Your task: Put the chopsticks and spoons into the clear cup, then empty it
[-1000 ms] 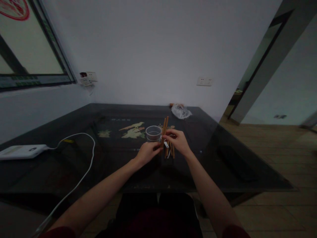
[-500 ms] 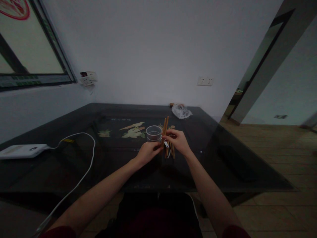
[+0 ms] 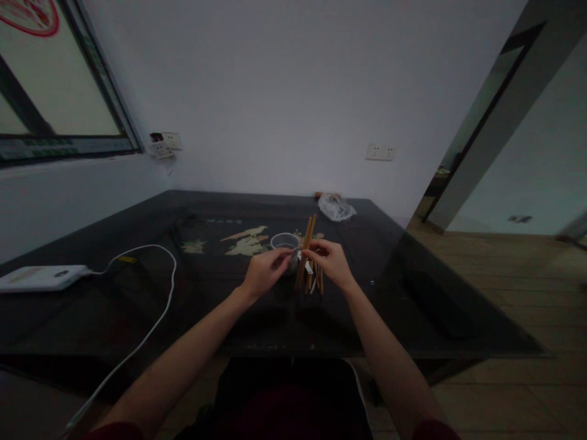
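Note:
A pair of brown wooden chopsticks (image 3: 311, 230) stands nearly upright, leaning a little right at the top, pinched in my right hand (image 3: 331, 261). My left hand (image 3: 265, 270) is closed, fingertips and thumb drawn together in front of a clear plastic cup (image 3: 284, 236). Whether those fingers grip the cup or some small thing cannot be made out. The cup is upright, its lower part partly covered by my left hand. Below my right hand, several more chopsticks (image 3: 321, 282) lie on the dark table, with a small white item (image 3: 313, 286) among them.
A crumpled clear plastic bag (image 3: 337, 208) lies at the table's back edge. To the left, a white power bank (image 3: 43, 278) trails a white cable (image 3: 170, 293) over the front edge. A dark oblong object (image 3: 438, 305) rests at the right. The wall stands behind the table (image 3: 206, 330).
My left hand has moved up and left, off the lower ends of the chopsticks to the cup's front. The chopsticks in my right hand now tilt slightly more, and their lower ends show.

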The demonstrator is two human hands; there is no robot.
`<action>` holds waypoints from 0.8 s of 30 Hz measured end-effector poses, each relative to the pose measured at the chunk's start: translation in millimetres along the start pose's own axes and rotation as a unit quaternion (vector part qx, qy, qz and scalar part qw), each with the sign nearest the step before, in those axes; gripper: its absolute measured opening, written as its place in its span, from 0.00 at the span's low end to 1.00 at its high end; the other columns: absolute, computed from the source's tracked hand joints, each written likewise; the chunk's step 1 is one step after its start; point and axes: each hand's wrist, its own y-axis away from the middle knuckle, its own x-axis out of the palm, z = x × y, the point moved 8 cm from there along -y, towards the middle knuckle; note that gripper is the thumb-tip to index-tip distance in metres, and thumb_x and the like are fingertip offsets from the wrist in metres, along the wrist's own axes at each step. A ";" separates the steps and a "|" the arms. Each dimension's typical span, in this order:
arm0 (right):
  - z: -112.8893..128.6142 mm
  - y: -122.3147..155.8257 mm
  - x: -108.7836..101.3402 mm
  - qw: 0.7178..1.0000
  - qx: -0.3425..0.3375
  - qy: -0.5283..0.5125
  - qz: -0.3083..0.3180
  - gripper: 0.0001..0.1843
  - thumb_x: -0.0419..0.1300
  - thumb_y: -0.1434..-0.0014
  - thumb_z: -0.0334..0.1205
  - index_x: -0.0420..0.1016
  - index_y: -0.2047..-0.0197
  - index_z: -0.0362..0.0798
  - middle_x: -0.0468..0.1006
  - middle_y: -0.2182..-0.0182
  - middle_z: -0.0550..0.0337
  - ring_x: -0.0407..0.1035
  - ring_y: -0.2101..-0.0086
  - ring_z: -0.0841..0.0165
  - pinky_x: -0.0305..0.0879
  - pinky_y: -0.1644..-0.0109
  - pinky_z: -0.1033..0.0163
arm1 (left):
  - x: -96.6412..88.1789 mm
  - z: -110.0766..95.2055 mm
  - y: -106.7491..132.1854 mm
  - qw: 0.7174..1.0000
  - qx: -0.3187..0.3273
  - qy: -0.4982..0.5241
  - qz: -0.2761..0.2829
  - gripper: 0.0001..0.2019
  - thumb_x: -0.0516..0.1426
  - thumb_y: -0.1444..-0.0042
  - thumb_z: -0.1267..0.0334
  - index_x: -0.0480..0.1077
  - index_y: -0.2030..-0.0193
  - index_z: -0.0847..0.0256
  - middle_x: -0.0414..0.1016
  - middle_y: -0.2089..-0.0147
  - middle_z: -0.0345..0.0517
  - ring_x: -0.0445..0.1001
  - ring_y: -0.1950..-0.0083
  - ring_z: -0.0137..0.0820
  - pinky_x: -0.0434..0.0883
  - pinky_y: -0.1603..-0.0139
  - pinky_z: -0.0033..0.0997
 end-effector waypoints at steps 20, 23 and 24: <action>-9.2 -1.5 -7.3 1.000 0.001 0.002 -0.018 0.14 0.65 0.51 0.47 0.77 0.69 0.44 0.77 0.75 0.58 0.69 0.74 0.68 0.63 0.72 0.66 | 59.4 110.1 -1.1 0.945 -0.194 0.253 0.072 0.41 0.69 0.64 0.60 0.57 0.43 0.68 0.66 0.42 0.63 0.66 0.41 0.44 0.62 0.39 0.47; -9.6 -1.6 -8.3 1.000 -0.001 0.009 -0.024 0.13 0.64 0.50 0.47 0.77 0.69 0.44 0.76 0.76 0.58 0.69 0.75 0.69 0.63 0.71 0.66 | 62.3 110.9 0.7 0.942 -0.203 0.257 0.075 0.43 0.70 0.64 0.59 0.57 0.42 0.68 0.66 0.42 0.63 0.66 0.41 0.45 0.61 0.39 0.48; -9.8 -1.5 -8.4 1.000 0.000 0.010 -0.025 0.13 0.64 0.50 0.47 0.77 0.69 0.44 0.77 0.76 0.58 0.69 0.75 0.69 0.63 0.71 0.66 | 62.4 111.1 1.1 0.941 -0.202 0.261 0.074 0.43 0.69 0.64 0.59 0.57 0.41 0.67 0.66 0.42 0.63 0.66 0.41 0.46 0.61 0.39 0.48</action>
